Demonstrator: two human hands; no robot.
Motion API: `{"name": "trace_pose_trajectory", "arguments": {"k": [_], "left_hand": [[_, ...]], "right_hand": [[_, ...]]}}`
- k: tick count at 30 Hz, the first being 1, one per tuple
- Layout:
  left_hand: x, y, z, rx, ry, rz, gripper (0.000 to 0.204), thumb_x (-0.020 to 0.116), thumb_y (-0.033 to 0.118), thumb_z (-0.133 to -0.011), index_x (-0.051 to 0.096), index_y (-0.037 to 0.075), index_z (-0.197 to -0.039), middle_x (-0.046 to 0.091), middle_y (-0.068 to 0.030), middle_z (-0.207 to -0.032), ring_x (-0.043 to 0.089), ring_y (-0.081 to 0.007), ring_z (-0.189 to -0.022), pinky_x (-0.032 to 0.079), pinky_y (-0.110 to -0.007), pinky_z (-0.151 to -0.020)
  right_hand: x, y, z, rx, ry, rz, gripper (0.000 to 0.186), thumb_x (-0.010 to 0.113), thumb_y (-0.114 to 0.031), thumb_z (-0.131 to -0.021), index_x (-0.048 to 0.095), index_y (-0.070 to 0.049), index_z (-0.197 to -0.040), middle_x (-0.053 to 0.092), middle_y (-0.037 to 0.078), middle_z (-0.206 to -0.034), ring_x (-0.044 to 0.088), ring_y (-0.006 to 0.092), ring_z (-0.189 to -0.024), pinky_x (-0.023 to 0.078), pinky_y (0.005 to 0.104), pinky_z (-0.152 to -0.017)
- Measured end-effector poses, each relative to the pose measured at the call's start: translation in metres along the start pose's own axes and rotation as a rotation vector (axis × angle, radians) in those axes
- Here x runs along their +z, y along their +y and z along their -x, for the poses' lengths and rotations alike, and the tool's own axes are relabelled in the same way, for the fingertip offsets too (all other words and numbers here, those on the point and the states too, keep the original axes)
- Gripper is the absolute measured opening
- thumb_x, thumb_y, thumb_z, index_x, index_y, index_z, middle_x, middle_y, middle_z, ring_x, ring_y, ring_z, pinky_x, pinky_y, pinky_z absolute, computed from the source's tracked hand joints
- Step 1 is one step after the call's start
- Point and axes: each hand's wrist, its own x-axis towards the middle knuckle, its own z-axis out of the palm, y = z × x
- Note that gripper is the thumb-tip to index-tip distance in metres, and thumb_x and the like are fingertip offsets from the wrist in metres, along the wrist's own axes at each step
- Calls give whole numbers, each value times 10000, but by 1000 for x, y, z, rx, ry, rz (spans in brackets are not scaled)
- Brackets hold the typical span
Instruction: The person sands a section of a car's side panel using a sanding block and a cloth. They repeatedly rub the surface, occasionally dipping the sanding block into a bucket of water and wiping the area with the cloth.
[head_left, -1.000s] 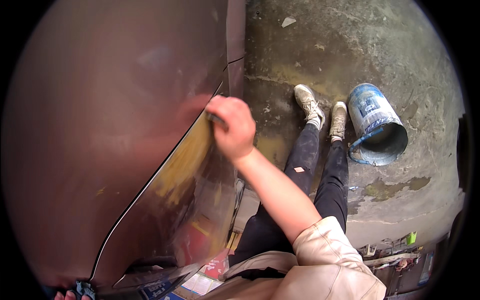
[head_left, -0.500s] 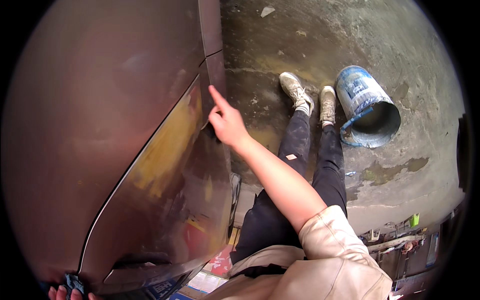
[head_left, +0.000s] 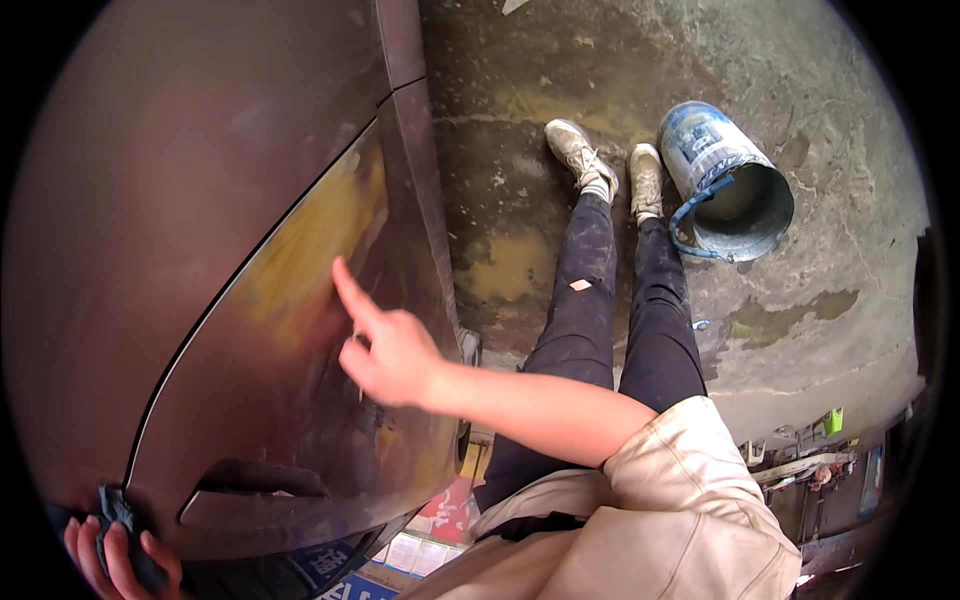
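A dark maroon car body panel [head_left: 200, 130] fills the left side. Below its curved seam lies a yellowish patch [head_left: 300, 245] of bare filler or sanded surface. My right hand [head_left: 395, 355] is over this lower panel with the index finger stretched out, its tip at the patch's lower edge; whether it touches cannot be made out. The other fingers are curled, and nothing shows in them. At the lower left corner my left hand [head_left: 120, 560] has its fingers wrapped round a crumpled dark blue cloth [head_left: 118, 510], against the panel by the seam's lower end.
A paint-stained metal bucket [head_left: 715, 150] with a blue handle [head_left: 690, 215] lies tipped on the wet concrete floor [head_left: 840, 130], right beside my shoes [head_left: 645, 180]. Cartons [head_left: 415, 555] stand below the car's lower edge. Tools and a bright green item [head_left: 832, 422] are at the lower right.
My right hand has moved down and left, from the panel's right edge to the yellowish patch. More of my left hand and the cloth shows. The view has shifted slightly.
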Motion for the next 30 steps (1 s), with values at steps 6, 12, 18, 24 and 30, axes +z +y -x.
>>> {"name": "trace_pose_trajectory", "arguments": {"k": [6, 12, 18, 24, 30], "left_hand": [[2, 7, -10, -6, 59, -39, 221, 693, 147, -891, 646, -29, -1016, 656, -225, -1046, 647, -422, -999, 537, -595, -927], [9, 17, -15, -16, 77, 32, 184, 696, 125, -773, 643, 10, -907, 654, -190, -958, 651, -400, -926, 507, -593, -944], [13, 55, -54, -33, 27, 74, 193, 702, 179, -638, 647, 86, -798, 631, -94, -787, 643, -291, -789, 492, -483, -876], [29, 99, -84, -178, -29, -72, 221, 750, 280, -694, 591, 139, -751, 580, -45, -820, 621, -242, -852, 439, -455, -930], [101, 151, -112, -22, -378, 3, 417, 772, 327, -736, 651, 147, -1092, 565, -48, -1105, 529, -249, -1164, 363, -587, -1044]], "right_hand": [[-30, 44, -60, 159, 114, -42, 793, 509, -249, -926, 201, -74, -1635, 702, 187, -768, 697, 333, -720, 542, 404, -736], [-88, 68, -34, 188, 193, -43, 581, 547, -257, -947, 523, -96, -1504, 728, 121, -833, 648, 148, -746, 524, 319, -772], [-204, 108, 28, 143, 388, 81, 475, 552, -229, -969, 632, -54, -1403, 649, 25, -746, 561, 93, -666, 488, 282, -668], [-290, 115, 102, 161, 558, -29, 427, 495, -152, -992, 669, -48, -1367, 557, -63, -750, 453, 39, -635, 384, 223, -594], [-341, 125, 143, 165, 650, -124, 423, 444, -154, -1000, 688, -51, -1330, 532, -55, -719, 458, 45, -617, 372, 216, -581]]}}
